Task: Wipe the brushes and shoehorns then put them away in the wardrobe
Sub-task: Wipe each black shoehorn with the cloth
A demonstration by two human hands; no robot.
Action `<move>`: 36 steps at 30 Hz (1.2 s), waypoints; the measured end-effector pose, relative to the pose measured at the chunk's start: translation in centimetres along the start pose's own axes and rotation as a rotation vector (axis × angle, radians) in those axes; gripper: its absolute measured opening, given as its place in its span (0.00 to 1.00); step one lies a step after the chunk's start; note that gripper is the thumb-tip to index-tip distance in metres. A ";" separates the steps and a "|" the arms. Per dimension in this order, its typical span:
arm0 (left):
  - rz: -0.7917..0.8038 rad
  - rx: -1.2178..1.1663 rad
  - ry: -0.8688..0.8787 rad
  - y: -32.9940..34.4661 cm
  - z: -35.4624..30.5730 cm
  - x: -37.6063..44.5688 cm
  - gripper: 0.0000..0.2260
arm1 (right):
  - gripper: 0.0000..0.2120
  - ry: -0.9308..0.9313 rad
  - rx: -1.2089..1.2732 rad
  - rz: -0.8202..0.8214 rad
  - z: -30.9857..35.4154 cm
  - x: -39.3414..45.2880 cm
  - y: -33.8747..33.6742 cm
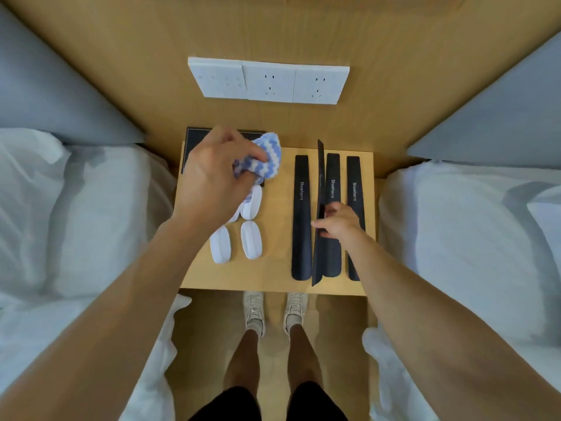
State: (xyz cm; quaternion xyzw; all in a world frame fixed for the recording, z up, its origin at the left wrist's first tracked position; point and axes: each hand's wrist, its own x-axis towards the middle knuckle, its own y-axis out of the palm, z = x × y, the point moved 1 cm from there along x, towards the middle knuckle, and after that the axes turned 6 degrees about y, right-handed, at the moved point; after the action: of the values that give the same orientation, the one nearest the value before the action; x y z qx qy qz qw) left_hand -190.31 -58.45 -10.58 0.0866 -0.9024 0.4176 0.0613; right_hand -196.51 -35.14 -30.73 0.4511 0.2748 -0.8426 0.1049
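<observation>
Three black shoehorns lie flat side by side on the wooden bedside table (274, 271): a left one (301, 220), a middle one (332, 177) and a right one (353, 183). A fourth shoehorn (319, 189) stands on its edge between the left and middle ones, and my right hand (338, 221) pinches it near its middle. My left hand (209, 174) holds a blue-and-white striped cloth (267, 156) above the table's left half. Under it lie several white oval brushes, among them one at the front left (220, 245) and one beside it (251, 240).
A dark flat pad (194, 141) lies at the table's back left. A white socket panel (268, 81) is on the wooden wall behind. Beds with white bedding (76, 208) flank the table on both sides. My feet (274, 312) stand in front of the table.
</observation>
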 end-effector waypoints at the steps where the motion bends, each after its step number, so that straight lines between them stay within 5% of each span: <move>1: 0.005 -0.007 -0.013 0.2 0.3 -0.3 0.14 | 0.25 -0.001 -0.023 -0.027 0.0 0.9 0.4; 12: 0.070 -0.017 -0.098 2.2 3.3 -1.4 0.13 | 0.24 -0.094 -0.472 -0.259 0.8 4.8 3.2; 22: 0.068 -0.043 -0.087 2.5 4.1 -0.8 0.13 | 0.26 -0.084 -0.695 -0.273 1.2 4.4 4.2; 27: 0.069 -0.038 -0.090 2.3 4.6 -0.7 0.14 | 0.27 -0.232 -0.847 -0.384 1.3 3.5 5.0; 31: 0.058 -0.052 -0.094 2.3 5.0 -1.0 0.14 | 0.21 -0.293 -0.989 -0.325 1.7 3.3 6.7; 36: 0.065 -0.054 -0.098 2.0 5.5 -1.4 0.14 | 0.28 -0.279 -1.074 -0.302 0.8 2.7 8.9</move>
State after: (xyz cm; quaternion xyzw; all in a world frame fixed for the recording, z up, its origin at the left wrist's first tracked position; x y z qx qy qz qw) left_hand -189.61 -61.23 -15.91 0.0761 -0.9176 0.3901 0.0055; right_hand -194.78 -42.77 -35.89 0.1748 0.7092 -0.6419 0.2333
